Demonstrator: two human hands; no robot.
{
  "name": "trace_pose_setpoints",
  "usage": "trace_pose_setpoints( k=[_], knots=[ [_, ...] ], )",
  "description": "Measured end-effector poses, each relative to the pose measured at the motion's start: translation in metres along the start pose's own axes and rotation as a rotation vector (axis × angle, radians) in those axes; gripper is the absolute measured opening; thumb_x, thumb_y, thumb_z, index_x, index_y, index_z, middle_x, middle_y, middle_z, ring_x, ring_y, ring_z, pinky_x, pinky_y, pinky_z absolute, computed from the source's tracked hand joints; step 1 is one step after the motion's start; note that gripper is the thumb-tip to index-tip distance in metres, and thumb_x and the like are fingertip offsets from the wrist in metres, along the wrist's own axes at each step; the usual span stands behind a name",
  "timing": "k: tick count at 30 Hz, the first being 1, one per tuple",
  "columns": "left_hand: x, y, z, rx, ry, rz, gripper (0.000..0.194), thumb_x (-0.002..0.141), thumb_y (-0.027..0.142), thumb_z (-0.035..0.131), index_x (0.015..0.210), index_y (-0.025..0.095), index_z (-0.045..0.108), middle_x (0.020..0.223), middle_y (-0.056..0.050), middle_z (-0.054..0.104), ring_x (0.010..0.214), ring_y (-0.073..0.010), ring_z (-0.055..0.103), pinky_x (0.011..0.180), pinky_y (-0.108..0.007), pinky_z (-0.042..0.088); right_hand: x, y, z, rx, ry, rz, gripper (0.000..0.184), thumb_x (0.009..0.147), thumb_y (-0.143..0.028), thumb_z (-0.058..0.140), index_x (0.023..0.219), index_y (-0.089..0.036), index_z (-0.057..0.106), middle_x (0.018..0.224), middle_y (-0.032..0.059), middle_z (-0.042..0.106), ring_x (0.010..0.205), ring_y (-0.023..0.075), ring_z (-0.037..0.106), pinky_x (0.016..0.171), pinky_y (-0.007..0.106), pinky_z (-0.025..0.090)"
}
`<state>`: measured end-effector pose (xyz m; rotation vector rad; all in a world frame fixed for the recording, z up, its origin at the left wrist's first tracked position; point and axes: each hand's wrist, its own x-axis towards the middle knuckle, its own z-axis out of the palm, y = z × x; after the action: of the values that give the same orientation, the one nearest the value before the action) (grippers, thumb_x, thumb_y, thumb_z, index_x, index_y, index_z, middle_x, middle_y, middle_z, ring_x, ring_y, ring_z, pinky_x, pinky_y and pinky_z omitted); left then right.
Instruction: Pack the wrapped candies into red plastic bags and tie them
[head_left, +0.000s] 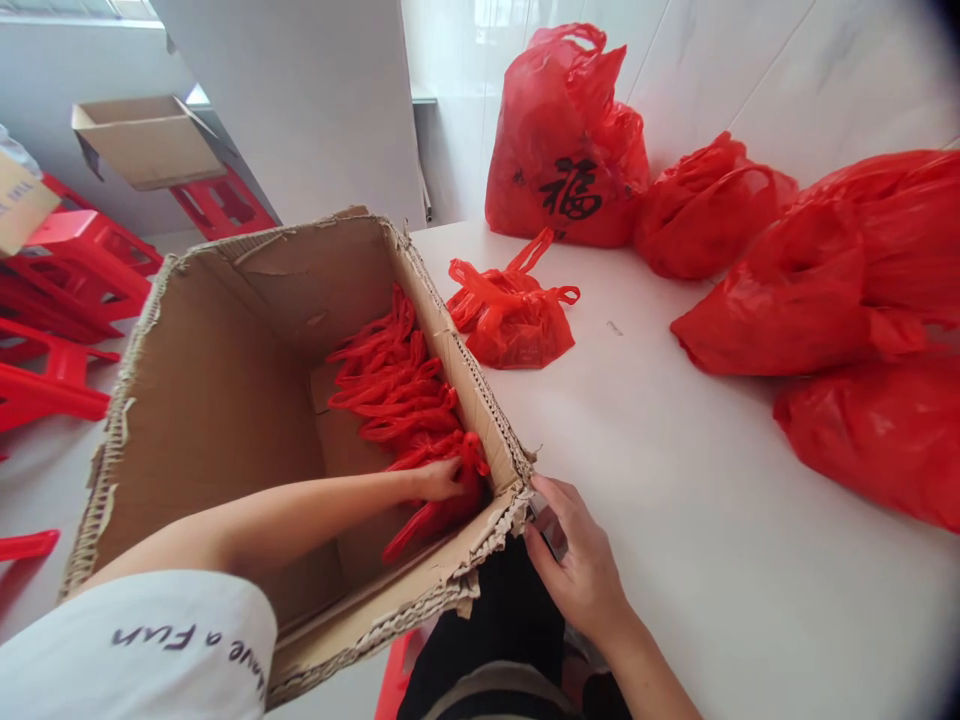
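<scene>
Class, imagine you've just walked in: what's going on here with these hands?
A person reaches the left hand into a ragged-edged cardboard box, touching red plastic bundles lying along one wall. The right hand is at the box's near corner. On the white table sit a small red bag and several larger red bags.

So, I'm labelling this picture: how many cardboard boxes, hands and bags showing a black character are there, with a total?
Near box, far box, left-edge box: 3 cardboard boxes
Left hand, right hand: 2 hands
Bag with black character: 1
Total: 6
</scene>
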<state>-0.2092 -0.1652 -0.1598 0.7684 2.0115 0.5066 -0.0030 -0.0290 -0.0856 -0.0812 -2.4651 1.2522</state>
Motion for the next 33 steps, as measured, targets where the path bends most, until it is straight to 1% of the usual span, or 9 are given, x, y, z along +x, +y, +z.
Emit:
trace_pose_setpoints(
  k=[4, 7, 9, 12, 16, 19, 27, 31, 33],
  knots=[
    [-0.024, 0.054, -0.104, 0.172, 0.255, -0.064, 0.031, 0.090, 0.037, 0.058, 0.112, 0.015, 0.061, 0.111, -0.007, 0.064, 0.094, -0.0211, 0.063, 0.080, -0.040, 0.054, 0.001, 0.000, -0.001, 0.009, 0.004, -0.023, 0.058, 0.091, -0.010, 0.049, 0.143, -0.033, 0.036, 0.118, 0.0060, 0.057, 0.081, 0.0126, 0.061, 0.070, 0.026, 0.054],
    [-0.055, 0.101, -0.188, 0.322, 0.674, -0.093, 0.036, 0.091, 0.044, 0.049, 0.106, 0.015, 0.064, 0.111, -0.011, 0.063, 0.110, -0.0311, 0.056, 0.093, -0.052, 0.043, 0.002, -0.001, -0.002, 0.015, 0.006, -0.029, 0.058, 0.091, -0.011, 0.048, 0.143, -0.033, 0.036, 0.113, 0.0053, 0.059, 0.084, 0.0140, 0.061, 0.073, 0.028, 0.054],
    [-0.068, 0.133, -0.218, 0.378, 0.930, -0.054, 0.046, 0.096, 0.046, 0.029, 0.114, 0.020, 0.061, 0.116, -0.010, 0.060, 0.120, -0.0351, 0.048, 0.099, -0.053, 0.034, 0.002, -0.002, -0.003, 0.022, 0.000, -0.019, 0.057, 0.092, -0.011, 0.047, 0.144, -0.033, 0.036, 0.112, 0.0049, 0.060, 0.084, 0.0139, 0.061, 0.073, 0.028, 0.053],
    [-0.057, 0.176, -0.216, 0.453, 0.987, 0.133, 0.048, 0.093, 0.051, 0.028, 0.118, 0.024, 0.059, 0.114, -0.006, 0.063, 0.113, -0.0276, 0.054, 0.096, -0.043, 0.037, 0.003, -0.004, -0.004, 0.016, 0.000, -0.005, 0.056, 0.092, -0.012, 0.045, 0.143, -0.034, 0.036, 0.109, 0.0039, 0.060, 0.079, 0.0130, 0.060, 0.071, 0.027, 0.053],
    [-0.003, 0.209, -0.184, 0.501, 0.748, 0.227, 0.042, 0.064, 0.052, 0.072, 0.089, 0.019, 0.071, 0.092, -0.008, 0.071, 0.101, -0.0315, 0.060, 0.087, -0.040, 0.043, 0.002, -0.005, -0.005, -0.017, 0.009, -0.019, 0.055, 0.093, -0.014, 0.044, 0.144, -0.033, 0.036, 0.103, 0.0034, 0.061, 0.075, 0.0133, 0.059, 0.069, 0.028, 0.052],
    [0.014, 0.213, -0.180, 0.447, 0.643, 0.248, 0.029, 0.061, 0.042, 0.076, 0.077, 0.018, 0.070, 0.081, -0.006, 0.071, 0.094, -0.0293, 0.063, 0.083, -0.037, 0.046, 0.000, -0.005, -0.005, -0.038, 0.013, -0.012, 0.053, 0.094, -0.015, 0.044, 0.143, -0.033, 0.037, 0.100, 0.0033, 0.061, 0.074, 0.0136, 0.058, 0.069, 0.028, 0.051],
    [-0.112, 0.165, -0.214, -0.033, 0.575, 0.479, 0.054, 0.091, 0.043, 0.035, 0.131, 0.010, 0.050, 0.114, -0.008, 0.068, 0.104, -0.0207, 0.063, 0.086, -0.033, 0.049, -0.002, -0.002, -0.005, -0.029, 0.015, -0.011, 0.052, 0.094, -0.016, 0.043, 0.143, -0.032, 0.039, 0.098, 0.0030, 0.062, 0.077, 0.0138, 0.060, 0.070, 0.027, 0.051],
    [-0.168, 0.105, -0.216, -0.344, 0.607, 0.120, 0.062, 0.086, 0.051, 0.039, 0.135, 0.015, 0.049, 0.108, -0.002, 0.071, 0.111, -0.0279, 0.058, 0.085, -0.036, 0.047, -0.002, -0.002, -0.007, -0.011, -0.002, -0.013, 0.051, 0.095, -0.016, 0.043, 0.143, -0.031, 0.038, 0.094, 0.0027, 0.061, 0.074, 0.0139, 0.059, 0.068, 0.027, 0.051],
    [-0.177, 0.070, -0.204, -0.288, 0.461, -0.051, 0.073, 0.068, 0.064, 0.057, 0.130, 0.024, 0.054, 0.103, 0.001, 0.073, 0.106, -0.0281, 0.061, 0.080, -0.032, 0.049, -0.002, -0.001, -0.007, -0.004, -0.004, -0.022, 0.052, 0.094, -0.016, 0.043, 0.143, -0.032, 0.037, 0.094, 0.0026, 0.062, 0.073, 0.0139, 0.059, 0.068, 0.027, 0.051]
  ],
)
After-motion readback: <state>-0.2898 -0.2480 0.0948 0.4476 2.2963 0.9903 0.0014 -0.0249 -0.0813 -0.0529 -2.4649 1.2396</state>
